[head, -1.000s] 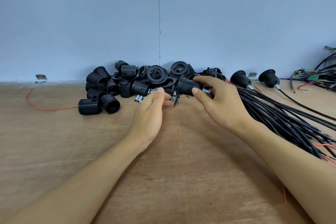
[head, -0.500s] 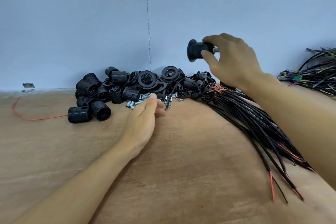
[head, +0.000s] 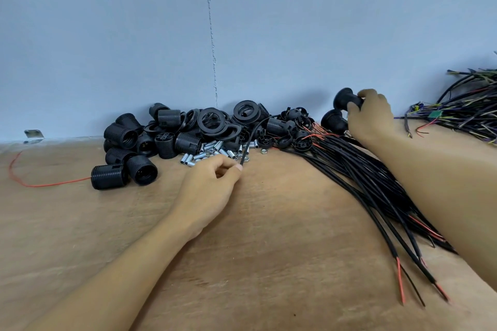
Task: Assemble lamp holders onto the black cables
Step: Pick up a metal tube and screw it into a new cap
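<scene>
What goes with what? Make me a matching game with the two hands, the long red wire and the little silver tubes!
Things:
1. left hand
2. right hand
3. red wire
4. silver tubes

States:
a. lies by itself at the left of the table
b. grips a black lamp holder
c. scattered in front of the black pile
d. pinches the end of a loose cable

Pairs: 1-d, 2-b, 3-a, 4-c

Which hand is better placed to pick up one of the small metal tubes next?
Left, probably. The left hand lies right beside the metal tubes, thumb at the end of the loose cable. The right hand is far off, gripping a lamp holder.
</scene>
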